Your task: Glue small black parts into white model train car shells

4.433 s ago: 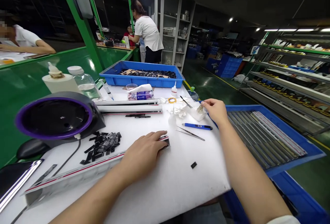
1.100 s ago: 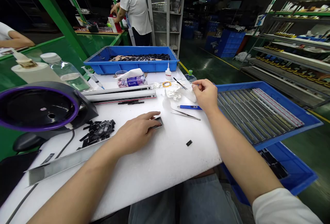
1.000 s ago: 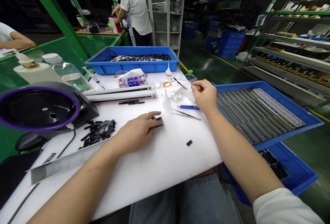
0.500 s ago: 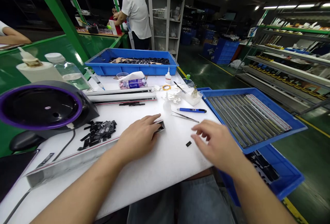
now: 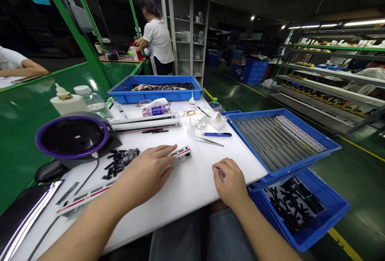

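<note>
A long white and grey rail (image 5: 87,198) with a red stripe and dark slots along its face lies slantwise across the near part of the white table. My left hand (image 5: 150,172) grips it near its right end, fingers over the top and thumb on the near side. To the right, my right hand (image 5: 230,181) is closed low over the tabletop, its fingertips pressed together. What they hold, if anything, is hidden. Behind the rail sits a heap of small black pieces (image 5: 122,160). Tweezers (image 5: 210,142) and a blue pen-shaped tool (image 5: 217,134) lie beyond my hands.
A round purple-rimmed device (image 5: 72,136) stands at left. Two more rails (image 5: 147,128) lie farther back, before a blue bin (image 5: 156,96) of black parts. At right are a blue tray (image 5: 331,142) of metal strips and a lower bin (image 5: 333,217). A person (image 5: 159,40) stands behind.
The rail has turned, so its slotted, striped face now shows upward. My right hand has closed and moved down to where a small black piece lay; that piece is out of sight. The view has shifted.
</note>
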Available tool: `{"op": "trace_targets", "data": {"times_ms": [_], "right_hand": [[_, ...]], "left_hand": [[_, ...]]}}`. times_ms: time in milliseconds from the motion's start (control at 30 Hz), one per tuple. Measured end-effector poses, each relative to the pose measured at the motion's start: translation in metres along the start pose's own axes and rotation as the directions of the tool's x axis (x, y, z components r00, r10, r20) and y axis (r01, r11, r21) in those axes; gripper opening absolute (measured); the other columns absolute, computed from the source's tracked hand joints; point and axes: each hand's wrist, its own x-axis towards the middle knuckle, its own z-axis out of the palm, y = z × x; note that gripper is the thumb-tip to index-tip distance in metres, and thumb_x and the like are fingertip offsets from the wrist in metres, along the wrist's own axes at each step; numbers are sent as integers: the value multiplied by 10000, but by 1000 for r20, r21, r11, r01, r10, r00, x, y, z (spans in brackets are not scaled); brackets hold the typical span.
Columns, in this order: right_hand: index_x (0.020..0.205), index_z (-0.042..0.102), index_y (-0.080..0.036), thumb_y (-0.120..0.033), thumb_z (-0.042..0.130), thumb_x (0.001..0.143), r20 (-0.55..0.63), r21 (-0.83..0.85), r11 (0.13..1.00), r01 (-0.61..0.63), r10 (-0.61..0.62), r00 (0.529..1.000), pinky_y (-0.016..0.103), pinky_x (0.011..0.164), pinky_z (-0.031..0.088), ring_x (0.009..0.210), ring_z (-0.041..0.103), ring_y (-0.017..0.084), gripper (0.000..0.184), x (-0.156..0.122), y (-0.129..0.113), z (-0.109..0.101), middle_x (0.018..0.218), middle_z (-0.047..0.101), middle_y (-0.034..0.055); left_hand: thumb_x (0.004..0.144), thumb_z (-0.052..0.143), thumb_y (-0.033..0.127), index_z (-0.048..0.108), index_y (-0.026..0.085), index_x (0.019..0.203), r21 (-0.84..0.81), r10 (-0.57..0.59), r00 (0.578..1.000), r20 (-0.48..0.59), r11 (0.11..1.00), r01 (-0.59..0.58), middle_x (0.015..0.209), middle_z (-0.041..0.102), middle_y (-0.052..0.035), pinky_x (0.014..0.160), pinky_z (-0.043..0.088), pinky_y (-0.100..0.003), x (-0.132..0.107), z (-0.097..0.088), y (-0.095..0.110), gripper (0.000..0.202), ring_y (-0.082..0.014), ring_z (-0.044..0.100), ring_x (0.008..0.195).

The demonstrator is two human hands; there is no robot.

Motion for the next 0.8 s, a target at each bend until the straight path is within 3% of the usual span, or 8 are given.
{"op": "trace_targets", "data": {"times_ms": [133, 267, 367, 467, 600, 667, 800], "right_hand": [[871, 649, -203, -175, 468, 902, -3, 13, 1000, -4, 4, 1000, 384, 778, 459, 839, 556, 244, 186, -2, 1, 1, 842, 613, 66], [861, 633, -199, -173, 439, 920, -6, 25, 1000, -6, 7, 1000, 383, 780, 456, 843, 562, 243, 205, -1, 1, -1, 846, 613, 69], [904, 630, -191, -198, 417, 943, -39, 84, 996, -43, 46, 998, 375, 777, 472, 844, 585, 232, 217, -1, 3, -2, 873, 620, 75], [962, 627, -183, -261, 445, 952, -187, 248, 965, -80, 129, 974, 352, 739, 509, 815, 624, 210, 198, -8, 11, 0, 887, 650, 69], [1005, 619, -162, -336, 531, 926, -414, 528, 844, -94, 353, 839, 308, 648, 556, 682, 665, 171, 210, -20, 20, 9, 847, 688, 62], [1007, 613, -151, -354, 550, 917, -428, 594, 799, -96, 414, 803, 305, 633, 564, 639, 664, 161, 230, -23, 22, 10, 832, 696, 66], [974, 602, -149, -367, 546, 916, -431, 616, 785, -66, 407, 805, 292, 568, 561, 560, 629, 138, 233, -23, 21, 8, 838, 707, 77]], "left_hand": [[878, 428, 393, 650, 276, 1185, 102, -231, 973, 20, 968, 227, 1273, 646, -58, 946, 517, -506, -46, -13, -25, 397, -334, 614, 1135], [884, 424, 463, 539, 281, 1301, 163, -329, 942, 61, 935, 316, 1240, 663, -73, 926, 524, -499, -85, 0, -44, 469, -328, 640, 1083], [897, 389, 412, 512, 275, 1323, 141, -368, 929, 36, 922, 360, 1249, 656, -74, 896, 539, -434, -92, 12, -54, 464, -302, 641, 1078], [869, 403, 352, 508, 225, 1344, 97, -399, 916, 30, 914, 395, 1244, 659, -87, 897, 531, -400, -79, 16, -54, 503, -295, 644, 1066], [859, 428, 318, 549, 189, 1319, -28, -361, 932, 45, 932, 362, 1222, 674, -80, 926, 506, -381, -40, 17, -21, 493, -282, 648, 1060], [881, 413, 274, 539, 187, 1328, -104, -293, 954, 54, 949, 298, 1161, 702, -74, 905, 511, -358, -18, 22, 4, 472, -251, 663, 1015], [904, 377, 187, 550, 184, 1310, -61, -198, 979, 49, 978, 201, 1083, 717, -94, 806, 538, -378, 12, 36, 40, 441, -255, 668, 972]]}}
